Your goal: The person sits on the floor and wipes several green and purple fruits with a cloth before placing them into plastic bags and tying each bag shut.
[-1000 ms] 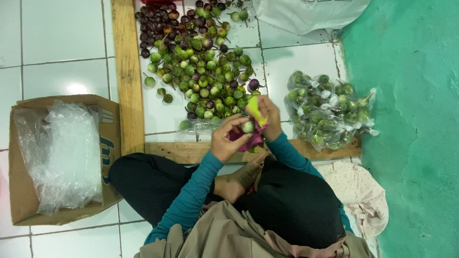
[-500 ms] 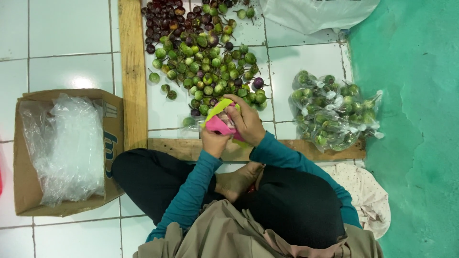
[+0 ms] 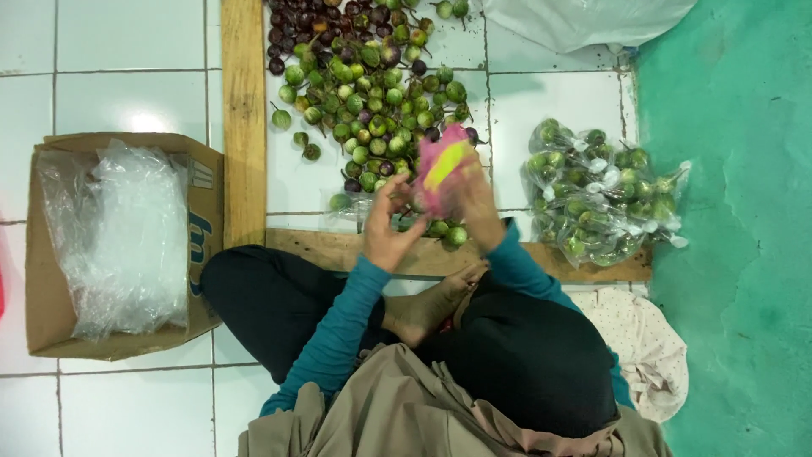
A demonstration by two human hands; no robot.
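Observation:
My right hand (image 3: 475, 207) grips a pink and yellow hand tool (image 3: 443, 166), raised over the near edge of a heap of small round green and purple fruits (image 3: 364, 93) on the white tiled floor. My left hand (image 3: 385, 230) is just left of it, fingers apart, fingertips at the tool's lower end. Under both hands lie a few green fruits (image 3: 450, 234) in what looks like clear plastic, against a wooden plank (image 3: 338, 250).
Filled clear bags of green fruits (image 3: 596, 195) lie to the right by the green floor (image 3: 736, 211). A cardboard box (image 3: 203, 220) with clear plastic bags (image 3: 123, 237) stands at the left. A vertical wooden plank (image 3: 244, 118) borders the heap. A white sack (image 3: 584, 21) is at top right.
Both hands have moved up and forward from the plank toward the heap. The pink and yellow tool now stands higher, and my left hand's fingers have spread.

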